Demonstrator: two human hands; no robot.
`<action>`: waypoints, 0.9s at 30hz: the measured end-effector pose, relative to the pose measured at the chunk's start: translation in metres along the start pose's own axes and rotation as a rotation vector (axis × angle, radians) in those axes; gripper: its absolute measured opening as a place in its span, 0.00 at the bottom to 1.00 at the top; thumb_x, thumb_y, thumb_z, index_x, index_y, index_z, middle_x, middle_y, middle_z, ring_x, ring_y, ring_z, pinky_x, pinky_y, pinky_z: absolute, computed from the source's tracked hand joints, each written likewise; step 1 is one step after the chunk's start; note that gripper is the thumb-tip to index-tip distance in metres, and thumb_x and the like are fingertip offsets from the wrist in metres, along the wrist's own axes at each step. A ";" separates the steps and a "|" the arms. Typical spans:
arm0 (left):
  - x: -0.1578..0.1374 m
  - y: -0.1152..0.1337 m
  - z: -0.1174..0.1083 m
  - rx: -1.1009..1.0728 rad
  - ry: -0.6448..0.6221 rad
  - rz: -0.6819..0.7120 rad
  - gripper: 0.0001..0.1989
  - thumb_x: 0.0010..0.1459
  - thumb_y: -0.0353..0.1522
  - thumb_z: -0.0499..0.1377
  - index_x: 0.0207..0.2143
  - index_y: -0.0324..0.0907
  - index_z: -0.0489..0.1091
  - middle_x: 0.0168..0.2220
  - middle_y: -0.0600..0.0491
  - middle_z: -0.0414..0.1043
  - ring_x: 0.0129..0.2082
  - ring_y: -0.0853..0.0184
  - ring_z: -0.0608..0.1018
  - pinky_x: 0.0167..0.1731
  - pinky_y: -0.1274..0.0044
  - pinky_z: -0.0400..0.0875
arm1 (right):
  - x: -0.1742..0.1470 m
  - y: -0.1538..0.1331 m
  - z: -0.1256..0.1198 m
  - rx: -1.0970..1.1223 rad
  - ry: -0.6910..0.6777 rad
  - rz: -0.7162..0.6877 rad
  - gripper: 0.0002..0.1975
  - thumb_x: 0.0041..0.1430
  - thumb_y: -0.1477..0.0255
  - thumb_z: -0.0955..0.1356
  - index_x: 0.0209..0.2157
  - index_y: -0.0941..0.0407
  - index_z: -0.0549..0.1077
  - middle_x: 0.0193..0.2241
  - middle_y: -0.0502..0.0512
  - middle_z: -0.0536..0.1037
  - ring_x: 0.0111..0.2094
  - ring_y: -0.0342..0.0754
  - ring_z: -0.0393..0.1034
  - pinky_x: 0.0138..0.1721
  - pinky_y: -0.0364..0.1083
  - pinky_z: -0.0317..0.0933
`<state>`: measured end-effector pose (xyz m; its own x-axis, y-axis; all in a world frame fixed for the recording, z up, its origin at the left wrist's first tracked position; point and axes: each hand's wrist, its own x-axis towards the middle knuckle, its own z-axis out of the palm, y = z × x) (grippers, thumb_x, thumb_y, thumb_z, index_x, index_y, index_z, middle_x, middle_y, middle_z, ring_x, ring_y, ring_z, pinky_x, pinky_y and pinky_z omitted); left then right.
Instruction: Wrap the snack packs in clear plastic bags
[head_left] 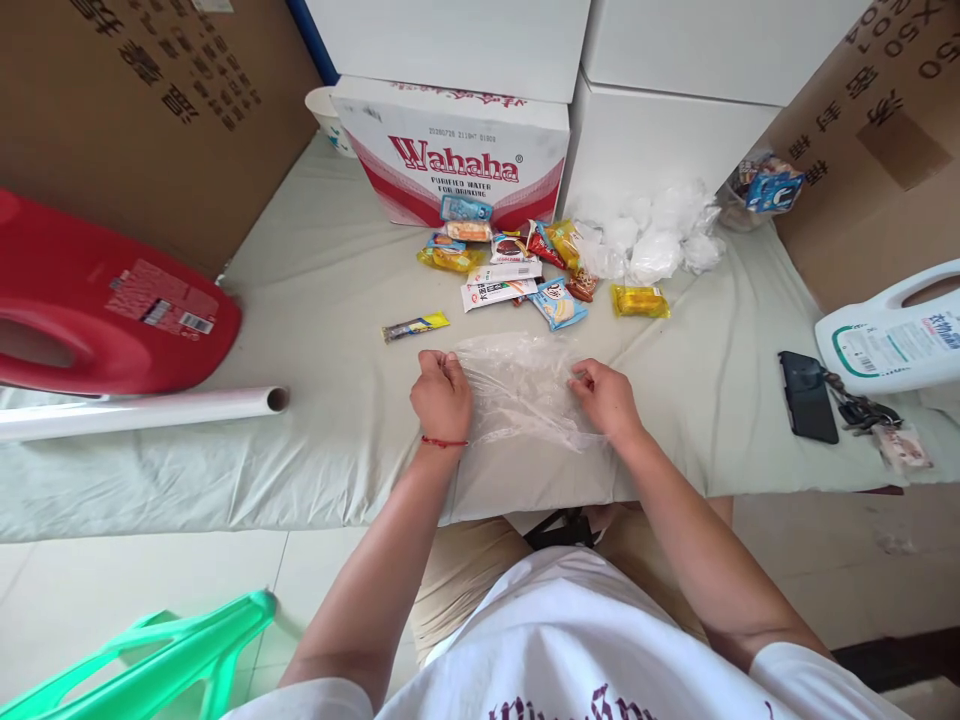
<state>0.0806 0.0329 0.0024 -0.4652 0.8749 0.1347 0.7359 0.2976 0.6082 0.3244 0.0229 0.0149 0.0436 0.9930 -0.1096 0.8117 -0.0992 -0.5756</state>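
- The left hand (441, 393) is curled, its fingertips pinching the left edge of a clear plastic bag (521, 388).
- The right hand (604, 398) pinches the bag's right edge, fingers bent, so the bag is held between the two hands.
- The bag lies flat and crumpled on the desk (330, 300), near its front edge, right in front of the person (the desk is covered with a pale cloth).
- A red string bracelet (444, 441) circles the left wrist.
- Just beyond the bag sits a loose pile of wrapped snacks (517, 262); one long snack bar (415, 326) lies apart to the left, and a yellow packet (640, 300) to the right.
- Behind the snacks stands a red-and-white Wahaha box (450, 150), with a heap of more plastic bags (652, 240) to its right.
- Far left: a red plastic stool (90, 300) on its side and a white roll (142, 410) lying along the desk.
- Far right: a black phone (807, 396), keys (862, 410) beside it, and a white jug (892, 335).
- A green stool (157, 655) shows on the floor, lower left.
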 end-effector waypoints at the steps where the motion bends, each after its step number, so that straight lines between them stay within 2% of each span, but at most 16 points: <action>1: 0.000 0.000 0.000 0.007 -0.003 0.002 0.07 0.69 0.36 0.49 0.40 0.43 0.63 0.32 0.51 0.75 0.29 0.62 0.76 0.30 0.74 0.59 | -0.002 0.006 -0.002 0.022 0.037 -0.002 0.11 0.61 0.70 0.66 0.43 0.55 0.77 0.31 0.51 0.79 0.32 0.46 0.71 0.38 0.44 0.60; 3: -0.001 0.001 0.000 0.027 -0.013 0.003 0.07 0.69 0.36 0.49 0.41 0.43 0.63 0.32 0.51 0.76 0.29 0.61 0.76 0.30 0.74 0.59 | -0.008 0.020 -0.009 0.045 0.106 -0.007 0.11 0.60 0.69 0.65 0.41 0.55 0.77 0.31 0.52 0.78 0.32 0.46 0.70 0.38 0.45 0.61; 5: -0.001 0.003 0.000 0.056 -0.030 -0.003 0.08 0.69 0.36 0.48 0.43 0.43 0.63 0.32 0.50 0.76 0.29 0.60 0.77 0.30 0.74 0.59 | -0.014 0.033 -0.016 0.058 0.110 0.001 0.11 0.59 0.68 0.65 0.38 0.55 0.77 0.30 0.52 0.77 0.31 0.47 0.70 0.37 0.45 0.61; 11: -0.004 0.005 -0.001 0.126 -0.099 -0.009 0.10 0.70 0.36 0.48 0.45 0.42 0.64 0.28 0.52 0.74 0.28 0.59 0.77 0.30 0.74 0.59 | -0.016 0.060 -0.046 0.089 -0.045 0.103 0.10 0.54 0.66 0.66 0.33 0.56 0.77 0.25 0.50 0.76 0.26 0.46 0.68 0.31 0.44 0.59; 13: -0.005 0.006 -0.002 0.129 -0.107 0.001 0.10 0.70 0.36 0.47 0.45 0.42 0.64 0.28 0.52 0.74 0.28 0.58 0.77 0.30 0.74 0.60 | -0.009 0.055 -0.061 0.086 0.034 0.100 0.11 0.55 0.66 0.67 0.33 0.56 0.78 0.27 0.52 0.78 0.27 0.46 0.69 0.33 0.45 0.60; 15: -0.007 0.006 -0.002 0.126 -0.107 0.007 0.10 0.71 0.36 0.46 0.45 0.42 0.63 0.28 0.51 0.74 0.29 0.58 0.78 0.30 0.73 0.60 | -0.001 0.038 -0.076 0.109 0.170 0.001 0.13 0.57 0.64 0.67 0.36 0.57 0.79 0.32 0.54 0.79 0.31 0.46 0.70 0.36 0.45 0.61; 16: -0.007 0.006 -0.002 0.124 -0.106 0.007 0.10 0.71 0.36 0.46 0.46 0.42 0.63 0.28 0.51 0.74 0.29 0.57 0.78 0.30 0.73 0.60 | 0.002 0.025 -0.082 0.134 0.189 -0.078 0.14 0.59 0.63 0.66 0.38 0.57 0.80 0.34 0.55 0.80 0.32 0.46 0.70 0.37 0.45 0.62; 17: -0.008 0.006 -0.002 0.123 -0.106 0.006 0.10 0.71 0.36 0.45 0.46 0.42 0.63 0.28 0.51 0.74 0.29 0.57 0.78 0.30 0.73 0.61 | 0.005 0.010 -0.086 0.162 0.138 -0.167 0.15 0.61 0.62 0.66 0.40 0.56 0.80 0.36 0.55 0.80 0.34 0.46 0.70 0.37 0.44 0.62; 18: -0.008 0.007 -0.002 0.122 -0.105 0.003 0.10 0.71 0.36 0.45 0.46 0.42 0.62 0.28 0.50 0.74 0.29 0.57 0.78 0.30 0.73 0.61 | 0.006 -0.005 -0.087 0.184 0.003 -0.251 0.16 0.63 0.62 0.65 0.41 0.56 0.80 0.36 0.54 0.80 0.34 0.46 0.71 0.37 0.44 0.62; 21: -0.008 0.007 -0.002 0.123 -0.106 -0.010 0.09 0.71 0.36 0.46 0.46 0.42 0.62 0.29 0.50 0.75 0.29 0.56 0.79 0.30 0.73 0.61 | 0.003 -0.049 -0.075 0.093 -0.583 -0.418 0.17 0.64 0.65 0.64 0.47 0.55 0.81 0.35 0.52 0.82 0.34 0.46 0.73 0.37 0.43 0.63; 22: -0.008 0.008 -0.002 0.123 -0.109 -0.012 0.09 0.71 0.36 0.46 0.45 0.42 0.62 0.29 0.50 0.75 0.29 0.56 0.79 0.30 0.73 0.61 | 0.001 -0.060 -0.066 0.010 -0.701 -0.437 0.18 0.64 0.67 0.64 0.50 0.55 0.80 0.37 0.53 0.83 0.35 0.48 0.74 0.38 0.43 0.63; 23: -0.008 0.008 -0.002 0.123 -0.111 -0.013 0.09 0.71 0.36 0.46 0.45 0.42 0.62 0.29 0.50 0.75 0.29 0.56 0.79 0.30 0.73 0.62 | -0.001 -0.069 -0.055 -0.079 -0.748 -0.438 0.20 0.65 0.68 0.64 0.55 0.56 0.77 0.39 0.56 0.83 0.38 0.49 0.76 0.40 0.44 0.64; 24: -0.009 0.008 -0.002 0.119 -0.113 -0.012 0.09 0.71 0.36 0.46 0.45 0.42 0.61 0.29 0.50 0.75 0.29 0.56 0.79 0.30 0.73 0.62 | -0.003 -0.075 -0.045 -0.162 -0.733 -0.421 0.23 0.65 0.69 0.64 0.60 0.57 0.73 0.43 0.59 0.83 0.41 0.52 0.76 0.41 0.45 0.64; 27: -0.011 0.008 -0.002 0.087 -0.109 0.003 0.08 0.71 0.35 0.46 0.45 0.43 0.61 0.30 0.50 0.76 0.30 0.57 0.80 0.30 0.73 0.62 | -0.005 -0.087 -0.016 -0.319 -0.604 -0.313 0.32 0.69 0.67 0.61 0.70 0.62 0.57 0.48 0.66 0.81 0.48 0.58 0.76 0.45 0.48 0.64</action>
<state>0.0904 0.0250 0.0070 -0.4098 0.9109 0.0476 0.7794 0.3226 0.5370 0.2631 0.0273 0.0785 -0.4698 0.7547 -0.4580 0.8670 0.2969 -0.4001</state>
